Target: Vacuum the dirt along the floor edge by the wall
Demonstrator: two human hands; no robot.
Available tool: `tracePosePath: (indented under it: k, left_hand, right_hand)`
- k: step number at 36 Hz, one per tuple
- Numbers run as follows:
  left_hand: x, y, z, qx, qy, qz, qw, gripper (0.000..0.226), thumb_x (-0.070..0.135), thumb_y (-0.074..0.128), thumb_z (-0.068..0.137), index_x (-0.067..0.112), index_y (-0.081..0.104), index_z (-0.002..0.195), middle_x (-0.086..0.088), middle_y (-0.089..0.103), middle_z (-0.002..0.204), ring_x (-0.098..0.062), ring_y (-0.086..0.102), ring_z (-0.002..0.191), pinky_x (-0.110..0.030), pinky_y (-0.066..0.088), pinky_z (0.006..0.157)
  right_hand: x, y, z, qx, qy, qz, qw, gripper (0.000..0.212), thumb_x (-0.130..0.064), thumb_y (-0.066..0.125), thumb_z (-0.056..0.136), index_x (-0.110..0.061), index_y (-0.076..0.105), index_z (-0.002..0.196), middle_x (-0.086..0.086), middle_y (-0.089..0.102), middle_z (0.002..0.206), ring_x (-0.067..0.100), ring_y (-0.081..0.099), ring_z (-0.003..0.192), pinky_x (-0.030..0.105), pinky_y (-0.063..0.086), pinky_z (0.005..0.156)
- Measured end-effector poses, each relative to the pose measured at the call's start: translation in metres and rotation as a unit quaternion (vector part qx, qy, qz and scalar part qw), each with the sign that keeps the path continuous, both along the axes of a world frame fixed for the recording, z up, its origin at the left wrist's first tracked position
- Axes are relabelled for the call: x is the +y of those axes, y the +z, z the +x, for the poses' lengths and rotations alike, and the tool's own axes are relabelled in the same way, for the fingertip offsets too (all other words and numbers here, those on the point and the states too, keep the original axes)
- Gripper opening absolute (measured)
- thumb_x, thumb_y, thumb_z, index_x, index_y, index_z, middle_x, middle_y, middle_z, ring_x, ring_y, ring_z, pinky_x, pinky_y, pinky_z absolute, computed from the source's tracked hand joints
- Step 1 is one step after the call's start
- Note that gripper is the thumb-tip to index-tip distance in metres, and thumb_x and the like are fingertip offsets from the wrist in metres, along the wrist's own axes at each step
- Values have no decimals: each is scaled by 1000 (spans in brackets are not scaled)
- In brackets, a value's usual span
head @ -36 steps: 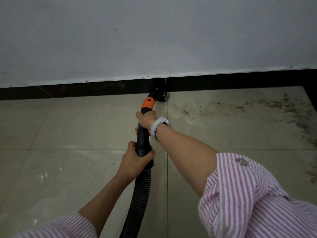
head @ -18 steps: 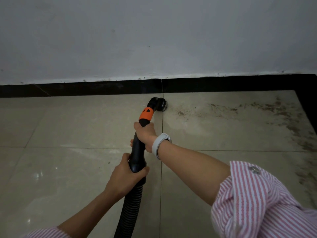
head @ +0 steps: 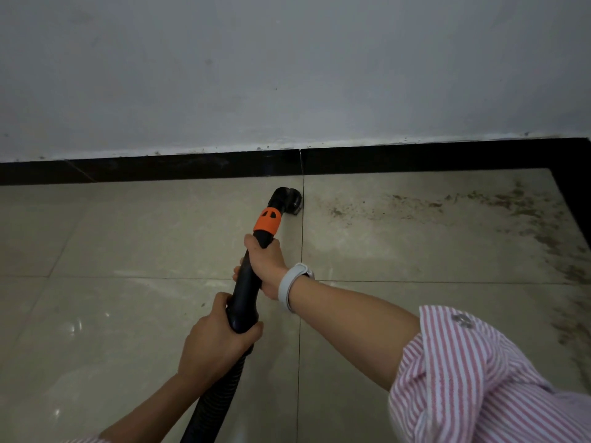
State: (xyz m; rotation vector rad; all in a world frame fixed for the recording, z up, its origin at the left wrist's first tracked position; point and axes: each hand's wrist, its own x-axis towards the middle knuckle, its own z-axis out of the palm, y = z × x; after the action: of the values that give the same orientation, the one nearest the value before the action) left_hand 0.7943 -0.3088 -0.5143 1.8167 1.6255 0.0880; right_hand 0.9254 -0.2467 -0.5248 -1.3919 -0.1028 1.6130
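Pale glossy floor tiles (head: pixel 112 238) are filling the lower part of the view, meeting a black skirting strip (head: pixel 153 169) that is running under a plain grey-white wall (head: pixel 256 75). On the left the tiles are looking clean and are catching small glints of light.

Low at centre-left, the left hand (head: pixel 212 345) is wrapping its curled fingers and thumb round the black wand (head: pixel 244 292) where the ribbed hose (head: pixel 212 401) is joining it; the hose is trailing down out of the bottom edge. Further up the wand, the right hand (head: pixel 267 266) is gripping it just below the orange collar (head: pixel 268 222), fingers curled round the far side, with a pale wristband (head: pixel 289 284) sitting on the wrist. Beyond the collar the tube is bending over into a small round nozzle (head: pixel 289 201), which is sitting on the floor close to the skirting, right at a tile joint (head: pixel 301 231); whether its rim is pressing flat on the tile is hard to tell in this dim light.

Right of the nozzle, brown dirt (head: pixel 454 199) is lying scattered along the floor edge, thickening toward the corner and down the right-hand side. At lower right, a rolled red-and-white striped sleeve (head: pixel 473 378) is covering the right upper arm.
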Motion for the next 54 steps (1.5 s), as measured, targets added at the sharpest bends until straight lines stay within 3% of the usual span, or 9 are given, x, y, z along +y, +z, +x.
tracePosePath:
  k: [9, 19, 33, 39, 43, 50, 54]
  left_hand:
    - [34, 1, 26, 43, -43, 19, 998, 47, 48, 69, 71, 27, 37, 99, 7, 58, 77, -22, 61, 73, -36, 52, 67]
    - [14, -4, 19, 21, -61, 13, 998, 47, 45, 70, 73, 29, 37, 101, 14, 59, 75, -9, 60, 66, -30, 50, 61]
    - [-11, -1, 34, 16, -101, 30, 994, 45, 44, 69, 72, 26, 39, 100, 10, 61, 73, -12, 61, 65, -30, 51, 60]
    - [-12, 0, 40, 8, -120, 9, 993, 47, 44, 70, 72, 25, 40, 101, 7, 62, 76, -14, 63, 68, -36, 54, 65]
    - [-17, -3, 48, -1, -125, -2, 992, 48, 46, 70, 72, 26, 39, 102, 7, 63, 78, -16, 63, 70, -38, 55, 68]
    - [-25, -6, 65, -37, -121, -13, 992, 47, 42, 71, 73, 24, 40, 104, 7, 63, 79, -13, 63, 70, -34, 55, 67]
    - [-31, -8, 76, -92, -115, -46, 988, 43, 35, 71, 77, 25, 40, 105, 10, 61, 79, -3, 61, 68, -21, 52, 60]
  right_hand:
    - [23, 4, 24, -27, -36, 9, 999, 43, -31, 52, 96, -10, 37, 131, 11, 54, 79, 24, 60, 61, 34, 54, 54]
    - [3, -4, 21, -34, -41, 6, 999, 37, -29, 50, 97, -9, 38, 125, 9, 51, 74, 21, 55, 55, 33, 54, 55]
    - [-28, 1, 39, -41, -54, -5, 998, 24, -30, 50, 97, -13, 39, 109, 8, 50, 74, 21, 54, 57, 33, 53, 57]
    - [-37, 4, 48, -52, -74, -12, 996, 30, -27, 50, 98, -12, 38, 120, 9, 50, 74, 21, 54, 54, 33, 52, 51]
    - [-45, 5, 56, -54, -76, -12, 996, 26, -25, 50, 98, -12, 38, 116, 9, 49, 73, 20, 54, 55, 33, 53, 53]
    - [-57, 5, 74, -65, -87, -13, 994, 27, -26, 51, 97, -12, 38, 116, 10, 51, 77, 22, 56, 59, 36, 55, 58]
    - [-63, 4, 84, -77, -96, -15, 992, 23, -26, 51, 97, -12, 38, 111, 10, 51, 77, 22, 56, 59, 36, 55, 58]
